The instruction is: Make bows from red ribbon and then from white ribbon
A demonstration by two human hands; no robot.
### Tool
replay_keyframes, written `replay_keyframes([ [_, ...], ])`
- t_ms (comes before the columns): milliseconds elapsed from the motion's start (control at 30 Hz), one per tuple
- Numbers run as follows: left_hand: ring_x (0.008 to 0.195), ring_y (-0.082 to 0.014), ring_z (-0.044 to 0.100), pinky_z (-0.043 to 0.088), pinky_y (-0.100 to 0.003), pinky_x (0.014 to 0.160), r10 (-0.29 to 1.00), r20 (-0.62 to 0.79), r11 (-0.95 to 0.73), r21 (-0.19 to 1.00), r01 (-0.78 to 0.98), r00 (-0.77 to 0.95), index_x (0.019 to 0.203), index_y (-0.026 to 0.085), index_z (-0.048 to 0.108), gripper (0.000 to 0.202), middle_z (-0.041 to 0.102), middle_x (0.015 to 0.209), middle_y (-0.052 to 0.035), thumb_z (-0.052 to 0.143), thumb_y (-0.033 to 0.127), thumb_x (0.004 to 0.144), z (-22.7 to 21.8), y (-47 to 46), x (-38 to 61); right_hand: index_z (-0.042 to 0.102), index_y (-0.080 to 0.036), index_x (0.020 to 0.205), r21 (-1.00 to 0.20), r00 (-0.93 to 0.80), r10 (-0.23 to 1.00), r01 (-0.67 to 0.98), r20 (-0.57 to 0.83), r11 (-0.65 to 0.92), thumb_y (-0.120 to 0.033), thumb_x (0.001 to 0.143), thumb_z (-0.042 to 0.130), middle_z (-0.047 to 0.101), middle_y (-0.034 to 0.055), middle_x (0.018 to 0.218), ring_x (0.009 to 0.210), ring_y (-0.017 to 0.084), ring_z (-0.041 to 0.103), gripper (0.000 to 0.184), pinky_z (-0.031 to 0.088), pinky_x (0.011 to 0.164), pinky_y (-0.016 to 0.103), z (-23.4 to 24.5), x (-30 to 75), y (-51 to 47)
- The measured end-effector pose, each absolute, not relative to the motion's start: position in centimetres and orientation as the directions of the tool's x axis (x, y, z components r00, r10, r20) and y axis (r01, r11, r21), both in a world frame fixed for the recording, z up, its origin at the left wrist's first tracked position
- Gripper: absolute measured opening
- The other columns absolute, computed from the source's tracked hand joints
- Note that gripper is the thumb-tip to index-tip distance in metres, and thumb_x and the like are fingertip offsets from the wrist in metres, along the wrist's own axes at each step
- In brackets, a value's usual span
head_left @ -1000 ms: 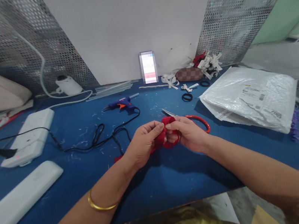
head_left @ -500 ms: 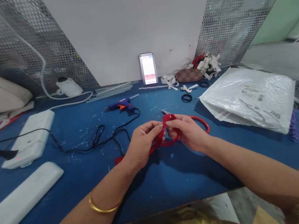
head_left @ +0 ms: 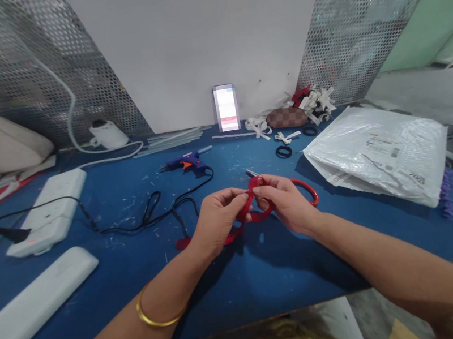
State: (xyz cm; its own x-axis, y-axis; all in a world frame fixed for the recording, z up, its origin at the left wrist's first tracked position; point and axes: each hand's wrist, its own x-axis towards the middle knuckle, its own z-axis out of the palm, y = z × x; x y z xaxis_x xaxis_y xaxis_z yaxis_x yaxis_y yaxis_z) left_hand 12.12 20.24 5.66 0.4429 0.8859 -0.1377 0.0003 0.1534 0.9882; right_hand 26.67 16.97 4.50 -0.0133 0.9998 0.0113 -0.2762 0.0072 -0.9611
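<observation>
Both my hands meet over the middle of the blue table (head_left: 269, 277). My left hand (head_left: 216, 221) pinches a red ribbon (head_left: 245, 212) between thumb and fingers. My right hand (head_left: 284, 201) holds the same ribbon, which loops around its fingers. A loose tail of the ribbon trails down to the left onto the table. Red-handled scissors (head_left: 306, 188) lie just behind my right hand, partly hidden by it.
A blue glue gun (head_left: 186, 162) with a black cord lies behind my hands. White power strips (head_left: 46, 212) sit at the left. A plastic-wrapped packet (head_left: 379, 154) lies at the right. Black hair ties (head_left: 284, 152), white ribbon scraps and a brown pouch (head_left: 287, 117) sit near the back wall.
The bunched ribbon between my fingers has been drawn out into a thinner loop, and its tail now trails onto the table at the left. My hands stayed in place.
</observation>
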Motion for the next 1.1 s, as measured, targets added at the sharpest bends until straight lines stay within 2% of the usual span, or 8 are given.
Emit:
replay_keyframes([
  [267,0.052,-0.009,0.053,0.042,-0.019,0.054,0.918,-0.056,-0.013,0.985,0.17,0.394,0.071,0.013,0.065,0.014,0.062,0.059,0.0,0.061,0.026,0.072,5.31,20.43,12.12,0.048,-0.017,0.067,-0.983,0.016,0.997,-0.17,0.073,0.075,-0.025,0.076,0.058,0.043,-0.0052,0.054,0.052,0.008,0.036,0.015,0.029,0.052,0.022,3.95,26.34,16.95],
  [400,0.053,-0.0093,0.054,0.043,-0.02,0.056,0.918,-0.073,0.028,0.992,0.12,0.391,0.075,0.012,0.065,0.013,0.062,0.059,0.0003,0.06,0.024,0.072,5.27,20.31,12.22,0.049,-0.017,0.067,-0.982,0.027,0.996,-0.164,0.09,0.093,-0.027,0.077,0.057,0.045,-0.0051,0.053,0.051,0.008,0.037,0.016,0.031,0.052,0.022,4.03,26.48,16.98],
  [567,0.053,-0.0105,0.056,0.046,-0.023,0.058,0.868,-0.055,0.082,0.996,-0.032,0.494,0.074,0.013,0.06,0.021,0.059,0.061,0.0014,0.061,0.034,0.076,5.43,20.09,12.21,0.053,-0.016,0.071,-0.985,0.029,0.997,-0.155,0.07,0.073,-0.026,0.076,0.059,0.044,-0.0053,0.053,0.051,0.008,0.037,0.012,0.03,0.05,0.022,4.47,26.66,16.97],
  [800,0.051,-0.0093,0.055,0.045,-0.021,0.056,0.883,-0.031,0.034,0.999,0.001,0.468,0.073,0.012,0.061,0.021,0.057,0.059,0.0011,0.061,0.032,0.077,5.64,20.15,12.14,0.052,-0.016,0.07,-0.982,0.05,0.996,-0.171,0.077,0.085,-0.025,0.075,0.059,0.044,-0.0057,0.053,0.05,0.007,0.036,0.013,0.029,0.05,0.022,4.64,26.63,16.85],
  [1000,0.049,-0.0105,0.057,0.045,-0.022,0.055,0.901,-0.091,0.086,0.996,0.032,0.424,0.08,0.012,0.065,0.018,0.061,0.059,0.0004,0.062,0.028,0.073,5.34,20.28,12.26,0.05,-0.017,0.069,-0.981,0.073,0.99,-0.146,0.117,0.127,-0.025,0.077,0.058,0.044,-0.0056,0.053,0.051,0.008,0.035,0.014,0.028,0.051,0.022,4.35,26.74,17.01],
  [1100,0.05,-0.0121,0.059,0.046,-0.023,0.055,0.906,-0.109,0.118,0.993,0.003,0.409,0.078,0.013,0.063,0.014,0.061,0.058,0.0005,0.059,0.025,0.074,5.04,20.46,12.16,0.052,-0.017,0.07,-0.976,0.055,0.992,-0.178,0.117,0.125,-0.026,0.078,0.058,0.044,-0.0052,0.053,0.051,0.008,0.036,0.014,0.028,0.051,0.023,4.47,26.86,17.0],
])
